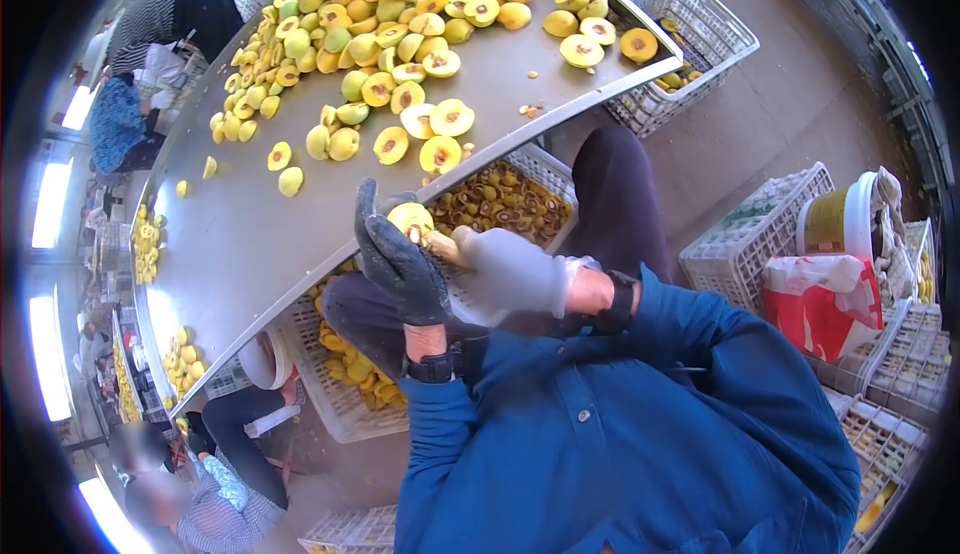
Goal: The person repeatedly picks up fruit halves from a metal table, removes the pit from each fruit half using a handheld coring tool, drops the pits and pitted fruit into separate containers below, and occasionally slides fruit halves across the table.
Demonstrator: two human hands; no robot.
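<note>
In a dark glove, my left hand [402,266] is closed around a halved yellow peach [410,219], its cut face turned up, just off the edge of the metal table [265,244]. My right hand [515,272], in a grey glove and slightly blurred, grips a tool with a light wooden handle [446,248]. The tool's working end is against the peach and cannot be made out. Many peach halves [400,14] are heaped on the table, several with brown pits or pit hollows showing.
Below the table edge stand a crate of brown pits [500,201] and a crate of yellow peach pieces [330,394]. White crates [745,244], a bucket [840,219] and a red bag [820,299] are on the right. Other people [225,494] sit around the table.
</note>
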